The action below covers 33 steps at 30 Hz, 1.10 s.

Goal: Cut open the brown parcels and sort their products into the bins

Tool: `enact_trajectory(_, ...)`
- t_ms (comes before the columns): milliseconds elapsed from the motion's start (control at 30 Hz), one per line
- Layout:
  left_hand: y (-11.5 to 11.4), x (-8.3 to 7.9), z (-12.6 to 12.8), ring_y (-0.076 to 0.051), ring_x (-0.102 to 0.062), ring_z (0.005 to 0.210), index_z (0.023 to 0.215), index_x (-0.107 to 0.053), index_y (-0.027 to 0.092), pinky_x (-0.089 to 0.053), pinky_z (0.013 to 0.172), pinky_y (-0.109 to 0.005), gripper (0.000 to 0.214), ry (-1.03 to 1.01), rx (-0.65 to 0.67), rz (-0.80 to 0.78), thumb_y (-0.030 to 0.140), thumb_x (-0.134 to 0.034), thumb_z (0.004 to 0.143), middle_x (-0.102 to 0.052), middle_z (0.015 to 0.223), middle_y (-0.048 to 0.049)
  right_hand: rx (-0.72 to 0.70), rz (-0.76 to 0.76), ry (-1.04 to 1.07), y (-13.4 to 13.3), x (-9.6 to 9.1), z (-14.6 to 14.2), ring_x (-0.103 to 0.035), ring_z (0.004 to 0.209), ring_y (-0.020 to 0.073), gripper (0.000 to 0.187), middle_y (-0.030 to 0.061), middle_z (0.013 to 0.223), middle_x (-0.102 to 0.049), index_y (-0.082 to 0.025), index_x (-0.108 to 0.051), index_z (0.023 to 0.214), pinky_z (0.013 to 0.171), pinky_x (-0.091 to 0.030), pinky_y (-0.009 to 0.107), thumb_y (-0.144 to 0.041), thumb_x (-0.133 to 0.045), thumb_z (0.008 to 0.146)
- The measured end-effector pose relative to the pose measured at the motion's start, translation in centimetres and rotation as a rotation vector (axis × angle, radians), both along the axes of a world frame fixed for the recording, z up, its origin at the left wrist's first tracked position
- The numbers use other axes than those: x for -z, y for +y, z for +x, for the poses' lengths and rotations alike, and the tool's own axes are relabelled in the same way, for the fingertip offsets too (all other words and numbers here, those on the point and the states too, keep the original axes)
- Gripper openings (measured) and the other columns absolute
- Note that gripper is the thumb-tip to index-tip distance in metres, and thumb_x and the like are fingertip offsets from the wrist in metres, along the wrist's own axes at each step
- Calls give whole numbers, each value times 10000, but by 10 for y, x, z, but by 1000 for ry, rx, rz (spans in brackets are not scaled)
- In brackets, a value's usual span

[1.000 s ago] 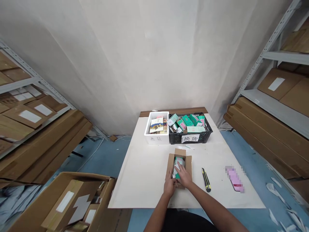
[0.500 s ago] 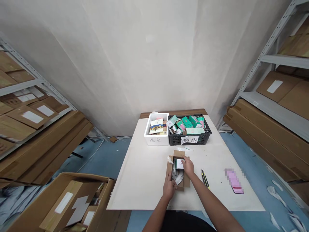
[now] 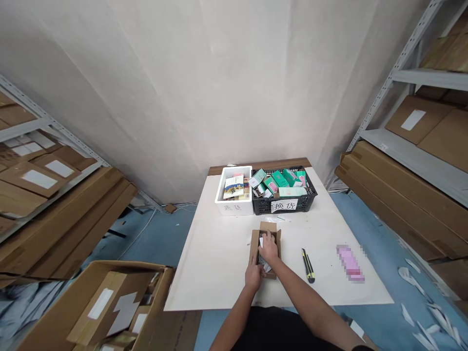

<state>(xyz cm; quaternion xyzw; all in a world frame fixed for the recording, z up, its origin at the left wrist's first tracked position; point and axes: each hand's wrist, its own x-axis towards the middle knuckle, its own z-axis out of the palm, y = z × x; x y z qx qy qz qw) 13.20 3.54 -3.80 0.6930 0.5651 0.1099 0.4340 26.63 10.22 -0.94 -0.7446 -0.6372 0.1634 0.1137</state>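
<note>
Against the near-left side of the open carton on the tabletop, the left hand rests, probably steadying it (clamped or not, I cannot tell). The right hand is inside the carton, its hold hidden. Right of the carton lies the cutter, likely there for easy reach.

Soft, fairly even light fills the frame. The wall is pale grey at upper centre, duller toward the upper left corner, and the bench reads as bright white. Shade gathers inside the open carton and beneath the left shelving; the black clothing at bottom centre loses detail. Wide-angle stretch makes that shelving and the right shelving lean outward. Coarse pixelation covers a pink object at lower right.
</note>
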Motion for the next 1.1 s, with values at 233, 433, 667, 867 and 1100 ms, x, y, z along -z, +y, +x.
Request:
enact_trajectory(233, 9, -8, 4, -322, -114, 1651, 799, -775, 209, -203, 1317, -448, 106, 203, 24, 65, 134, -728, 741, -266, 1764, 16, -68, 129, 110, -1, -57, 18, -330, 1520, 372, 459, 157, 1616, -457, -172, -615, 1342, 1236, -320, 480, -264, -606, 893)
enact_trajectory(433, 27, -24, -38, -314, -193, 1627, 797, -730, 219, -277, 1274, -402, 96, 327, -17, 77, 139, -753, 750, -316, 1741, 13, -91, 358, 179, 10, -109, 69, -333, 1528, 331, 487, 97, 1672, -384, -230, -641, 1363, 1228, -358, 443, -299, -641, 881)
enact_trajectory(667, 30, -31, -123, -289, -346, 1547, 772, -704, 202, -387, 1185, -354, 94, 389, -44, 112, 117, -743, 783, -407, 1679, 27, 13, 200, 247, 9, -68, 105, -480, 1444, 322, 522, 88, 1633, -464, -235, -710, 1350, 1192, -412, 401, -253, -672, 830)
enact_trajectory(867, 29, -28, -135, -327, -293, 1577, 887, -788, 216, -346, 1244, -427, 181, 440, 5, 118, 103, -776, 746, -418, 1671, -50, 4, -45, 396, -12, 3, 68, -493, 1464, 319, 747, 114, 1663, -419, -241, -627, 1457, 1197, -419, 406, -250, -809, 733)
enact_trajectory(1100, 30, -45, -98, -310, -482, 1436, 1396, -658, 209, -382, 1222, -446, 512, 403, -186, 366, 120, -612, 894, -569, 1509, -134, 40, 14, 516, -43, 11, 81, -437, 1500, 328, 1079, 125, 1666, -405, -264, -316, 1662, 1193, -410, 437, -432, -867, 750)
